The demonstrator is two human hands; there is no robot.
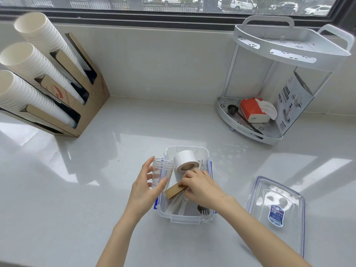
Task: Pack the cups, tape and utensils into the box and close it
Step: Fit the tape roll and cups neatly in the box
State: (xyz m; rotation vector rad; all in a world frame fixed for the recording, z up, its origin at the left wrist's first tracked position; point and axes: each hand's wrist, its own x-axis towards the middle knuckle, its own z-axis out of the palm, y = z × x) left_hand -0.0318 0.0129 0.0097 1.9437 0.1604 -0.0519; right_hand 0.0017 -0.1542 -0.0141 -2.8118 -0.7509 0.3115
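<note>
A clear plastic box [192,220] with blue clips sits open on the counter in front of me. My left hand [146,187] holds a clear plastic cup [161,173] upright at the box's left wall. A white tape roll [185,162] lies in the far end of the box. My right hand [202,187] reaches into the box, its fingers curled on a brown paper utensil packet [174,191]. Pale utensils and a dark fork [203,210] lie in the near end. The clear lid [277,211] lies flat to the right of the box.
Three slanted stacks of white paper cups [34,74] stand in a cardboard holder at the left. A white two-tier corner rack [277,81] at the back right holds a tissue pack, a dark scoop and a printed box. A window runs along the far wall.
</note>
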